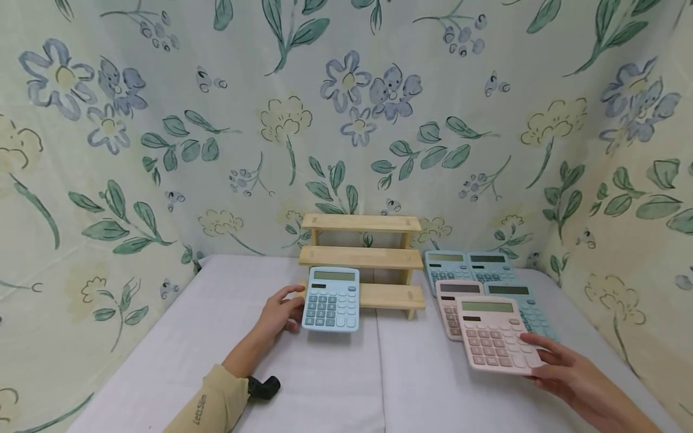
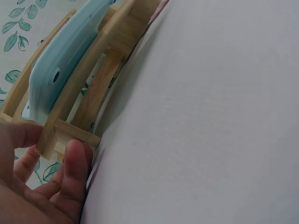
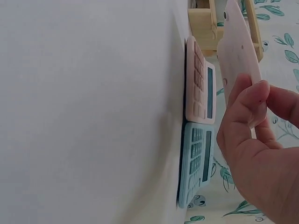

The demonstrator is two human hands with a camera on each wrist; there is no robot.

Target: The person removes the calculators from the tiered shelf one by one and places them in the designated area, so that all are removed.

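Note:
A light blue calculator [image 1: 331, 299] stands tilted on the lowest step at the left end of a three-step wooden rack [image 1: 361, 257]. My left hand [image 1: 278, 314] grips the left end of that step, as the left wrist view shows, with the thumb close by the calculator's lower edge. Over on the right, my right hand [image 1: 574, 373] pinches a pink calculator [image 1: 489, 334] by its right edge. It is held in the air, keys and display towards the head camera. In the right wrist view its pale back [image 3: 240, 44] shows above the table.
Behind the held one lie another pink calculator [image 1: 449, 300] and several blue calculators [image 1: 446, 264], close together on the white cloth [image 1: 346, 373]. Floral fabric [image 1: 346, 162] hangs at the back and both sides. A black strap [image 1: 263, 388] is on the left wrist.

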